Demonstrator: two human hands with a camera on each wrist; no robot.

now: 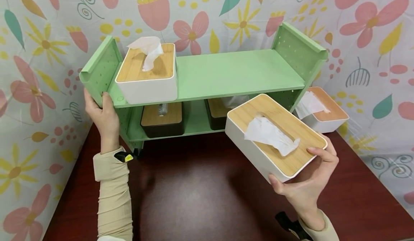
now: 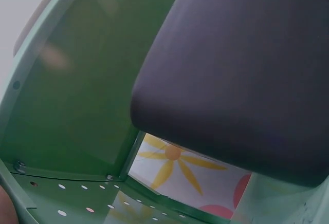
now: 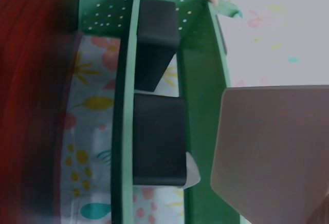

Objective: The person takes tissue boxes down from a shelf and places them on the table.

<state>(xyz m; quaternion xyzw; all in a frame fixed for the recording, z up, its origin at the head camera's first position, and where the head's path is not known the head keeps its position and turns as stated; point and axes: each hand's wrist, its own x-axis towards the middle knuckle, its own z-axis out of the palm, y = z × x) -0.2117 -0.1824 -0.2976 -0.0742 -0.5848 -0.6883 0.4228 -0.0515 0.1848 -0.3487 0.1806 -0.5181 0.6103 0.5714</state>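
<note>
Left hand [image 1: 105, 120] grips the green shelf [image 1: 239, 72], fingertips partly hidden. Right hand [image 1: 308, 183] pinches a white tissue box [image 1: 250, 150], lid [image 1: 253, 109] up, long axis slanting far-left to near-right.

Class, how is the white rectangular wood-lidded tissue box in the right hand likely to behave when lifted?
The tissue box is probably stiff: it looks undented where the right hand grips. It may be light for its size: one hand holds it tilted. Its white tissue likely flops, lying crumpled across the lid.

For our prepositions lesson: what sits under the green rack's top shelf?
Two dark boxes on the lower shelf; in the head view, the held white box hides part of the right one.
</note>
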